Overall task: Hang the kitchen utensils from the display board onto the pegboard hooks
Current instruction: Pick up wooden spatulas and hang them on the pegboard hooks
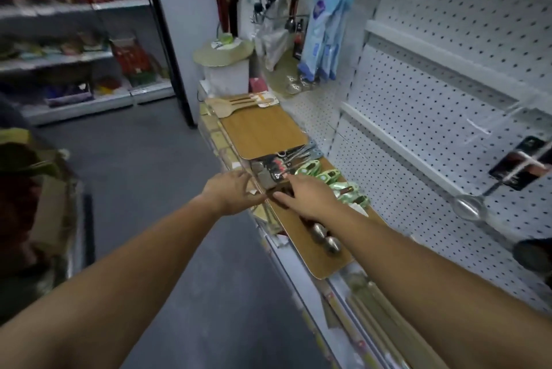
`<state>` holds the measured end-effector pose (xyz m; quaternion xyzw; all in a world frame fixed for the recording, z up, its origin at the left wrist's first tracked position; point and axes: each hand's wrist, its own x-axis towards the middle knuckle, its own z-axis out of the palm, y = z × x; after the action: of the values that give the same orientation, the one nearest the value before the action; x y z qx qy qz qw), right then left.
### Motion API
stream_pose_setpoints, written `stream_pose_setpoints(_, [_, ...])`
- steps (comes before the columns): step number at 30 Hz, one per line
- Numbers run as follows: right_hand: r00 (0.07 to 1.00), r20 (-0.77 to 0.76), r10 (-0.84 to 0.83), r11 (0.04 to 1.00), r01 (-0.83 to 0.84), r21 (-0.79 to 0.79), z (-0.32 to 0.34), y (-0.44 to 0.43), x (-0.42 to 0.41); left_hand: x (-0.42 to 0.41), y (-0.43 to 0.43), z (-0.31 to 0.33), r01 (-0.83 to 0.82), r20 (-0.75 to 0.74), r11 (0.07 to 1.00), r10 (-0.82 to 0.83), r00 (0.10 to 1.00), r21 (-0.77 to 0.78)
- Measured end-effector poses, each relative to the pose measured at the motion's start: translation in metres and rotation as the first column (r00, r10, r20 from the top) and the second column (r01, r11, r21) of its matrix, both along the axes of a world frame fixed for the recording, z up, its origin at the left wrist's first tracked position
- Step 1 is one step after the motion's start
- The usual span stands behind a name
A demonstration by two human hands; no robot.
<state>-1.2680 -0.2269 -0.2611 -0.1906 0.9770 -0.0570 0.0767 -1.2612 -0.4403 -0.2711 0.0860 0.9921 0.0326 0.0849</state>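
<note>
While both arms reach toward the wooden display board [263, 132], left hand [230, 192] sits at its near edge, fingers bent, hold not discernible; dark utensil pack [268, 176] lies on the board; right hand [309, 198] rests on the pack, grip unclear; ladle [467, 206] hangs on pegboard [418, 94].
</note>
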Motion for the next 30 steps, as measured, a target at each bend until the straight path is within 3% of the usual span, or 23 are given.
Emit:
stream_pose_setpoints(12, [0.997,0.04,0.061,0.995,-0.064,0.071,-0.039,-0.113,-0.162,-0.152,-0.111,-0.034,-0.076,0.076,0.997,0.076,0.994,0.004])
stream_pose_setpoints(23, [0.99,0.114,0.08,0.997,-0.079,-0.008,-0.054,-0.207,-0.333,-0.294,-0.201,-0.036,-0.186,0.189,0.982,0.188,0.964,-0.026])
stream_pose_setpoints(30, [0.991,0.115,0.067,0.997,-0.071,0.031,-0.056,-0.275,-0.409,-0.378,-0.26,-0.046,-0.123,0.175,0.992,0.126,0.976,-0.031])
